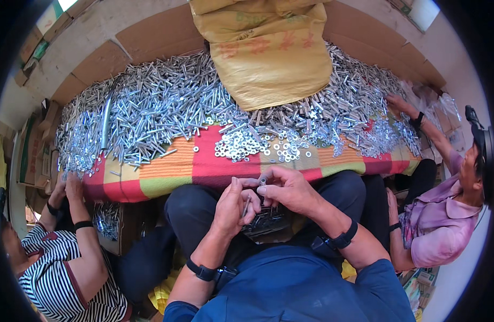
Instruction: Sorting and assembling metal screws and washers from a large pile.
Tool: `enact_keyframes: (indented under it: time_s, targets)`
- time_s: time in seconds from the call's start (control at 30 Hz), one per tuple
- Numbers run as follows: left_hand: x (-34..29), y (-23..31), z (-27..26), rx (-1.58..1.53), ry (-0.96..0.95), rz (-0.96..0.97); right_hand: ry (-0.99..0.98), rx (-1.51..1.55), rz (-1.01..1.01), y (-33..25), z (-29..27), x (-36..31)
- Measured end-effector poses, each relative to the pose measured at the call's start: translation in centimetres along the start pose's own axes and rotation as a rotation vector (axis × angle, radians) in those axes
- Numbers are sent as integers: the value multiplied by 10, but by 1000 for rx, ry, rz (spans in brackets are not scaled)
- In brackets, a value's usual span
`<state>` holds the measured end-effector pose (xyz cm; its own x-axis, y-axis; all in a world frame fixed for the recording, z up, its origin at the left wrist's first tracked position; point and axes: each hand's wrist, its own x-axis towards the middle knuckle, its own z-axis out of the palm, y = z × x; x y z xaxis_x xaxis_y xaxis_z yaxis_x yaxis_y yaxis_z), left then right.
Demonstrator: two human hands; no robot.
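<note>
In front of my lap my two hands are close together. My right hand (290, 190) pinches a short metal sleeve (262, 182) between thumb and fingers, its round end facing up. My left hand (233, 206) is closed with its fingers curled, and a thin metal rod (246, 206) lies in them; the fingertips almost meet those of the right hand. Below the hands, between my knees, is a dark container (267, 228) with metal pieces in it, partly hidden by my hands.
A checked cloth (204, 166) covers the table ahead, bearing a wide heap of metal sleeves (166, 102) and loose washers (239, 146). A yellow sack (274, 64) lies over the heap. Co-workers sit left, in a striped shirt (70, 268), and right, in a pink shirt (440, 225), one reaching into the heap.
</note>
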<state>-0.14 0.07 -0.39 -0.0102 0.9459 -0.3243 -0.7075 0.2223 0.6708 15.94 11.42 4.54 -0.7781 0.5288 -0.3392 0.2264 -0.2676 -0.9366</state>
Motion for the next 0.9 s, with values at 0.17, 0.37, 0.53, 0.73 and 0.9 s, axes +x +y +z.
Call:
enact_keyframes:
  time_s: [0.17,0.37,0.53,0.73,0.9]
  targets:
    - [0,-1,0,-48,-16,12,72,-22,-39,-1,5,0]
    - [3,-3,-3,-73,-56,18,81,58,-85,-3,13,0]
    - [5,-8,-9,-141,18,48,130,-77,-187,-5,17,-8]
    - [7,-7,-16,-235,115,150,163,-479,-408,-8,27,-26]
    - [8,-4,-15,-299,164,174,106,-679,-656,-8,30,-26]
